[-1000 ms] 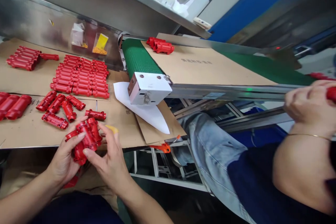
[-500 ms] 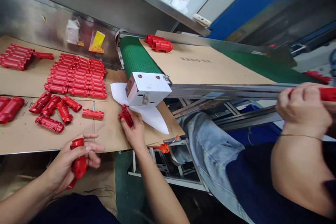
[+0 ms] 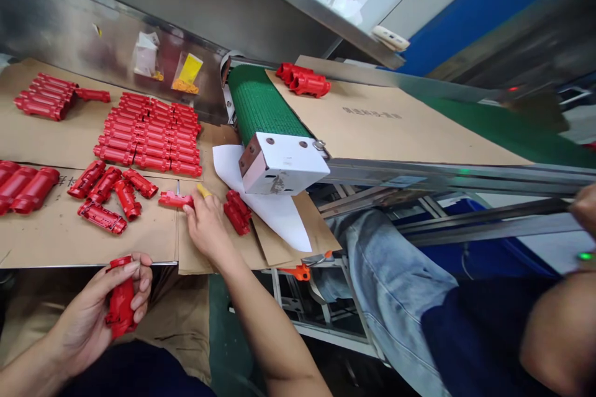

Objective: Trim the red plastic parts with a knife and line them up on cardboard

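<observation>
Left hand (image 3: 88, 316): below the near edge of the cardboard-covered surface (image 3: 139, 248), palm up, wrist toward the lower left.
Held item: red moulded plastic tube (image 3: 121, 303), long axis near upright, tilted slightly.
Left fingers (image 3: 142, 279): curled round the tube.
Right hand (image 3: 208, 223): resting on the surface, forearm rising from the near edge, fingertips pointing left.
Touched item: red ribbed plastic part (image 3: 174, 200), flat, long axis crosswise, right end at the fingertips.
Right fingers (image 3: 190, 211): pressed together, one with a yellow covering (image 3: 203, 190); any pinch cannot be told.
Nearby: red plastic cluster (image 3: 237, 214), just beside the right hand.
Further: rows of red plastic parts (image 3: 146, 136), toward the far edge.
Co-worker: hand (image 3: 585, 208), at the right edge.
</observation>
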`<state>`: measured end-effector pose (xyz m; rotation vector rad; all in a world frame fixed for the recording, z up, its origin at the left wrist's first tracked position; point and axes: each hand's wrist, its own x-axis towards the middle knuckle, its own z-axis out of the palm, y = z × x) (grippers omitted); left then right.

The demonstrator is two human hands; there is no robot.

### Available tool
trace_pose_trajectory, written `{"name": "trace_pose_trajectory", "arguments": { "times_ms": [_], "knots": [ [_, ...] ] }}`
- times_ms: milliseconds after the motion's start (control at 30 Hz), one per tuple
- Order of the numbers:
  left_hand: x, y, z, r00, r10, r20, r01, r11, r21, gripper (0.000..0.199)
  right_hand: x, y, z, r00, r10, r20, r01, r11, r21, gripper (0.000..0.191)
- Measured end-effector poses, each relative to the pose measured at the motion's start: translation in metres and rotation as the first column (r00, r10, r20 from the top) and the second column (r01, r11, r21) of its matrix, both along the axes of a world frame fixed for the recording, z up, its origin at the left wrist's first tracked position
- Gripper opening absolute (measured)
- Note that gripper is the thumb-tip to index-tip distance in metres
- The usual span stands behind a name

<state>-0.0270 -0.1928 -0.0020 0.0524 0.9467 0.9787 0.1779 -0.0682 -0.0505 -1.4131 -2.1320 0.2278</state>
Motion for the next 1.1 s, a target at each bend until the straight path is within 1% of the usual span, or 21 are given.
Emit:
{"name": "trace_pose_trajectory", "arguments": {
  "times_ms": [100, 200, 267, 333, 433, 500, 567, 633, 700, 733, 767, 833, 900, 967, 1033, 1100],
  "knots": [
    [-0.005, -0.001, -0.002, 0.997, 0.074, 0.006, -0.074, 0.997, -0.006, 0.034, 0.000, -0.009, -0.004, 0.997, 0.050, -0.060, -0.049, 0.999, 0.021, 0.021],
    [-0.009, -0.002, -0.003, 0.989, 0.148, 0.010, -0.147, 0.987, -0.068, 0.036, 0.002, -0.034, 0.001, 0.983, 0.106, -0.150, -0.096, 0.993, 0.075, 0.016],
    [-0.010, -0.002, -0.002, 0.985, 0.162, 0.052, -0.158, 0.985, -0.072, 0.042, 0.000, -0.050, 0.007, 0.971, 0.135, -0.197, -0.116, 0.987, 0.108, 0.023],
    [-0.008, -0.001, 0.000, 0.982, 0.170, 0.078, -0.169, 0.985, -0.023, 0.048, -0.005, -0.062, 0.014, 0.955, 0.151, -0.255, -0.120, 0.984, 0.132, 0.032],
    [-0.003, 0.002, 0.004, 0.976, 0.209, 0.060, -0.210, 0.977, 0.019, 0.054, -0.013, -0.073, 0.020, 0.931, 0.161, -0.326, -0.109, 0.979, 0.171, 0.043],
    [0.001, 0.006, 0.007, 0.969, 0.245, 0.045, -0.245, 0.970, -0.001, 0.053, -0.016, -0.078, 0.023, 0.927, 0.166, -0.335, -0.105, 0.976, 0.192, 0.048],
    [0.006, 0.012, 0.008, 0.960, 0.280, 0.024, -0.280, 0.960, -0.025, 0.046, -0.018, -0.083, 0.024, 0.924, 0.161, -0.348, -0.098, 0.977, 0.190, 0.051],
    [0.012, 0.019, 0.007, 0.956, 0.295, 0.002, -0.295, 0.956, -0.003, 0.040, -0.019, -0.088, 0.026, 0.907, 0.142, -0.397, -0.099, 0.987, 0.126, 0.054],
    [0.019, 0.026, 0.001, 0.959, 0.284, -0.007, -0.283, 0.956, 0.075, 0.038, -0.020, -0.093, 0.029, 0.870, 0.123, -0.478, -0.153, 0.988, -0.025, 0.056],
    [0.023, 0.029, -0.003, 0.960, 0.280, -0.011, -0.277, 0.954, 0.117, 0.040, -0.022, -0.096, 0.030, 0.857, 0.109, -0.504, -0.188, 0.976, -0.108, 0.057],
    [0.027, 0.032, -0.006, 0.960, 0.279, -0.015, -0.274, 0.950, 0.152, 0.042, -0.024, -0.098, 0.032, 0.856, 0.093, -0.509, -0.213, 0.960, -0.183, 0.060],
    [0.034, 0.038, -0.012, 0.959, 0.281, -0.026, -0.271, 0.943, 0.191, 0.046, -0.029, -0.101, 0.033, 0.892, 0.063, -0.448, -0.204, 0.939, -0.276, 0.070],
    [0.041, 0.042, -0.015, 0.968, 0.250, -0.032, -0.238, 0.947, 0.214, 0.050, -0.034, -0.099, 0.032, 0.934, 0.043, -0.354, -0.158, 0.939, -0.305, 0.085],
    [0.046, 0.044, -0.013, 0.982, 0.186, -0.033, -0.172, 0.954, 0.246, 0.057, -0.036, -0.091, 0.030, 0.945, 0.038, -0.324, -0.142, 0.942, -0.303, 0.094],
    [0.049, 0.045, -0.010, 0.992, 0.118, -0.044, -0.100, 0.951, 0.294, 0.066, -0.033, -0.076, 0.025, 0.939, 0.034, -0.341, -0.136, 0.951, -0.279, 0.088],
    [0.044, 0.042, -0.006, 0.996, 0.065, -0.068, -0.040, 0.946, 0.322, 0.071, -0.027, -0.055, 0.018, 0.944, 0.011, -0.330, -0.095, 0.966, -0.241, 0.079]
  ]
}}
